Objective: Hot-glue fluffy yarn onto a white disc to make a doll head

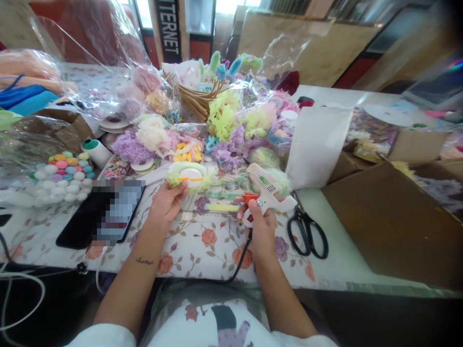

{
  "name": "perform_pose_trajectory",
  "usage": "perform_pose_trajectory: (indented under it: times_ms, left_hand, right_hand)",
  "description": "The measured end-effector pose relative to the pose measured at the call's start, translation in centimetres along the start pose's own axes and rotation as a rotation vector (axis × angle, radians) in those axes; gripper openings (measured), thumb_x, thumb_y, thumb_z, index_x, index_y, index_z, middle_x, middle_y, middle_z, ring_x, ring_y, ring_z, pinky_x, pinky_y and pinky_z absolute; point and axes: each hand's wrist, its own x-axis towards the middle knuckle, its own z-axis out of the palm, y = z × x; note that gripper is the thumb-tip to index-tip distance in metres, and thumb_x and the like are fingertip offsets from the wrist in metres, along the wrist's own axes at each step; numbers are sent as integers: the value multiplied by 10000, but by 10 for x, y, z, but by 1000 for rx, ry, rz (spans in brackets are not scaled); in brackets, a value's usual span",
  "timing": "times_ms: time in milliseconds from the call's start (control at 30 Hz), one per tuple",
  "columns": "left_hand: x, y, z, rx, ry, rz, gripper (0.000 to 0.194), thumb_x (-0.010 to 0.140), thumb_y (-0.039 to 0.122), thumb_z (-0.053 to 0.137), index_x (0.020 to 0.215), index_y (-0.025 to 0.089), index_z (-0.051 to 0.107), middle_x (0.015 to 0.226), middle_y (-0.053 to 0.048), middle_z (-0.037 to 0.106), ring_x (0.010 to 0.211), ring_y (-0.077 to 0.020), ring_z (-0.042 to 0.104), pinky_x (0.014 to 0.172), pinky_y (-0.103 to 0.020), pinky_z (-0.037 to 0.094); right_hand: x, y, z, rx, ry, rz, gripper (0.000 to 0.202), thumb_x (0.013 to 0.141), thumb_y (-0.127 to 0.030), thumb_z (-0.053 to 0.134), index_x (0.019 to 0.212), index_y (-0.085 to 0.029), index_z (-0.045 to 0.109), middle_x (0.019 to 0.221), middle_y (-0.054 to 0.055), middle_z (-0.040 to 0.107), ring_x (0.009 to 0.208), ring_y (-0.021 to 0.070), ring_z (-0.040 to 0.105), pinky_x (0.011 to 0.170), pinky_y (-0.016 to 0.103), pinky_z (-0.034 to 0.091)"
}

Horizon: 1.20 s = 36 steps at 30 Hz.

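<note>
Between the thumb and fingers of my left hand (170, 200) is a fluffy pale-green trimmed piece (191, 174) with a white oval centre and a thin orange strip across it. My right hand (261, 221) is wrapped round the handle of a white glue gun (265, 188) with an orange trigger, its black cord hanging down toward the table's front edge. A pale yellow stick (221, 207) lies on the floral tablecloth (202, 258) between my hands. Close to the right of the glue gun rest black-handled scissors (307, 231).
Two phones (125, 209) lie at the left, near a bag of coloured pompoms (68, 176) and a thread spool (99, 153). Frilly trims (231, 115) and brown stems (200, 99) heap up behind. Cardboard boxes (394, 226) and a white sheet (318, 144) stand at the right.
</note>
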Motion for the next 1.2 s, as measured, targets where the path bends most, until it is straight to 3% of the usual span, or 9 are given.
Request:
perform_pose_trajectory:
  times_ms: [133,367,567,800,1000,1200]
  left_hand:
    - [1,-4,-2,57,-15,74,365,501,8,858,808,131,705,731,10,720,585,-70,639,520,-123,540]
    - [0,-11,0,154,-81,185,414,500,119,889,874,151,713,870,-18,747,783,-136,682,740,-247,584]
    - [2,-14,-2,237,-157,233,438,521,155,891,922,171,715,911,-26,752,862,-169,692,863,-296,542]
    - [0,-14,-3,305,-142,238,434,527,134,896,920,183,721,961,-23,753,875,-145,687,854,-245,527]
    - [1,-16,-4,346,-153,302,461,545,158,888,972,185,718,1004,-31,750,907,-154,683,855,-239,523]
    - [-3,-16,-2,320,-152,276,443,541,160,890,948,184,714,956,-13,752,860,-142,678,819,-231,529]
  right_hand:
    - [-3,-2,2,24,-18,36,373,844,-504,609,1079,-216,628,809,23,693,425,78,477,325,208,282]
    - [-12,1,4,-42,-229,140,380,813,-466,660,1073,-188,657,728,23,676,424,85,457,357,226,345]
    - [-24,8,8,-115,-307,163,359,816,-478,657,1014,-179,669,588,-15,592,434,100,450,385,230,353]
    - [-28,17,11,-268,-323,3,225,846,-418,639,878,-199,679,572,-20,601,442,116,491,451,256,441]
    - [-31,17,14,-257,-343,-4,214,845,-409,645,770,-208,639,513,-27,581,453,143,544,480,270,486]
    - [-29,20,13,-298,-334,-28,220,854,-381,637,735,-196,626,499,-32,553,460,132,531,478,252,456]
